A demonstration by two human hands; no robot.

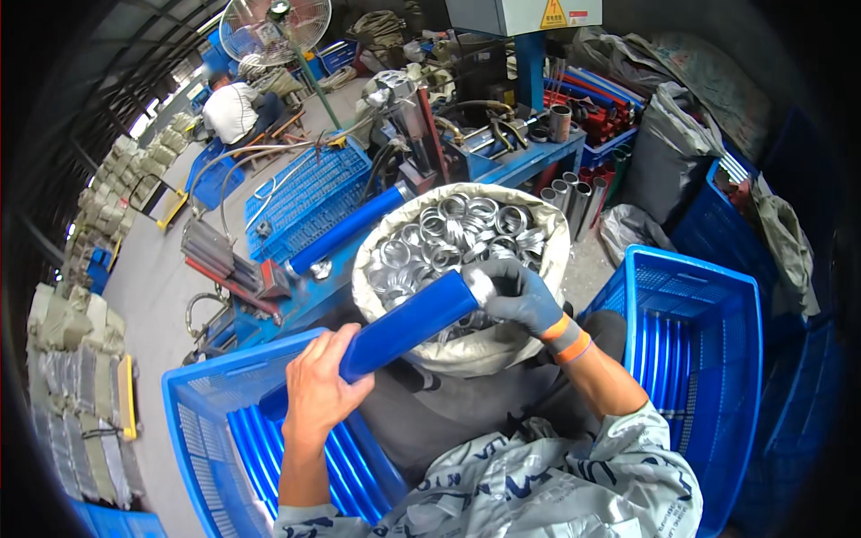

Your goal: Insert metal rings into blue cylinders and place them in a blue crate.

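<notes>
Bare fingers (341, 341) of my left hand (318, 386) are gripping the near end of a blue tube (414, 325), while my gloved right hand (522, 296) is pinching something small and silvery (479, 287) at the far end; blur is hiding its shape, so I cannot tell whether it is sitting in the tube or only touching it. Only my left hand is plainly carrying the weight, so I judge that a loosening there could let the tube twist or tip into the white sack (516, 354). Its surface is looking smooth and glossy, which could make it slide against skin. If I am pinching the silvery piece off-centre, it could spring away among the loose metal rings (421, 240). The tube itself is slanting up to the right, running out from under my left fingers, its far end just beside my gloved fingertips and hanging over the sack's near side. More blue tubes (359, 466) are resting in the left crate (179, 421), beside my left forearm, and others (662, 359) are standing in the right crate (743, 359).
</notes>
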